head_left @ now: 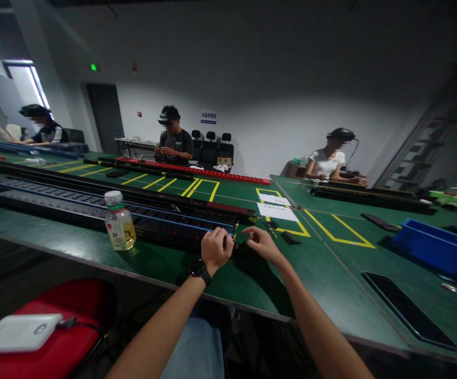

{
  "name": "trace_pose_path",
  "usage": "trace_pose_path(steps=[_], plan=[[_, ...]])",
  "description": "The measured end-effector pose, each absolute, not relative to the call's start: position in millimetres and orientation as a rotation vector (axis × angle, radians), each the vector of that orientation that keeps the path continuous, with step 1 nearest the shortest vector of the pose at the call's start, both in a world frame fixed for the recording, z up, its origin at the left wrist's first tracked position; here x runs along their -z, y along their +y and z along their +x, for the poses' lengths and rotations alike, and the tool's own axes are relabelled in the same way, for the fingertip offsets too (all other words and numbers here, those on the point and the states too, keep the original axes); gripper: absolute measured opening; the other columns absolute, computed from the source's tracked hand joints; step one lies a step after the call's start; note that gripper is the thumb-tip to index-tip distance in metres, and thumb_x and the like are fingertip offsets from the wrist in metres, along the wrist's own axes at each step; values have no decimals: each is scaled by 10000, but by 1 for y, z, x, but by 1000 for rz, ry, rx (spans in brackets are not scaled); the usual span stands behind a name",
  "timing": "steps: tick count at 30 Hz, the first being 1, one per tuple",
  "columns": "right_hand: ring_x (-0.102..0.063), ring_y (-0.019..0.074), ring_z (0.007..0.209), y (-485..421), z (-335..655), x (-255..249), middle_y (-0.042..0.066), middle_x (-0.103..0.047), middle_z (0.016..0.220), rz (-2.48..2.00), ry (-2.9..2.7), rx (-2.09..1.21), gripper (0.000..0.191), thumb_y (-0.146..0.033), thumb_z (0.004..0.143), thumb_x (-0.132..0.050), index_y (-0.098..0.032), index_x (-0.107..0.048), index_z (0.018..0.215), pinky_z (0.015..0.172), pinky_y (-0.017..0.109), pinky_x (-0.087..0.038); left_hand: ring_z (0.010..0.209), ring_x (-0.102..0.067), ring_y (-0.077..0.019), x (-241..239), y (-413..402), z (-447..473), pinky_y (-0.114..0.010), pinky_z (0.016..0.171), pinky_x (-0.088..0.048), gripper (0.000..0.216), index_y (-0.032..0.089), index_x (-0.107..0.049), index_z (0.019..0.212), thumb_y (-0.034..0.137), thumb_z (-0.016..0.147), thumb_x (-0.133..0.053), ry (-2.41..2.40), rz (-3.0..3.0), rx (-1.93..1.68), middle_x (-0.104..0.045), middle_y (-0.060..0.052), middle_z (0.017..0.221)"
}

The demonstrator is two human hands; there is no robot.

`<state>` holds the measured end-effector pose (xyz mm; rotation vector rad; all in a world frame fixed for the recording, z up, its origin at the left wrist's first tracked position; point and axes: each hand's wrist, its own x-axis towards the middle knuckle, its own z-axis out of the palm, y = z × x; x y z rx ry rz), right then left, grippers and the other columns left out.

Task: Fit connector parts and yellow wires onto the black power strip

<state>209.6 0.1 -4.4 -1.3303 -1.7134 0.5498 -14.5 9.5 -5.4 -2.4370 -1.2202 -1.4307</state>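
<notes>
My left hand (216, 248), with a black watch (199, 270) on its wrist, is closed at the near right end of a long black strip assembly (165, 227). What its fingers hold is hidden. Just to the right, my right hand (265, 245) has a bent index finger and thumb standing apart, with nothing visible between them. Below its fingertips is a small dark piece (241, 250), too dim to name. Thin yellowish wires (236, 227) show at the end of the assembly, between the hands.
A drink bottle (120, 221) stands left of my hands. White papers (278, 211) and a dark flat piece (290, 238) lie beyond. At right are a phone-like black slab (408, 308) and a blue bin (437, 251). A white device (17, 332) rests on a red stool (82, 300). Several people sit across.
</notes>
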Motion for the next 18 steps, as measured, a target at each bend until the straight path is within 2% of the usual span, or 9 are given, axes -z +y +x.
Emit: trace_pose_path(steps=[3, 6, 18], plan=[[-671, 257, 933, 1, 212, 6, 59, -754, 1013, -1274, -1840, -477, 436, -141, 661, -619, -235, -787, 1052, 898, 402, -530, 782, -630, -215, 5, 9, -15, -366, 776, -440, 240, 247, -532, 777, 253, 1004, -455, -1229, -2442, 1419, -676, -45, 815], [-696, 304, 1066, 1, 211, 9, 71, -788, 1064, -1233, -1927, -499, 397, -113, 671, -628, -250, -804, 999, 1036, 474, -500, 781, -630, -214, 5, 9, -14, -365, 771, -437, 238, 248, -530, 776, 249, 1002, -455, -1236, -2443, 1414, -677, -45, 812], [-737, 286, 1012, -1, 199, 13, 64, -816, 1060, -1245, -1939, -659, 278, -184, 770, -669, -241, -812, 1002, 1007, 451, -552, 802, -648, -212, 6, 11, -14, -358, 778, -437, 223, 245, -532, 790, 234, 1001, -461, -1239, -2449, 1404, -687, -45, 833]])
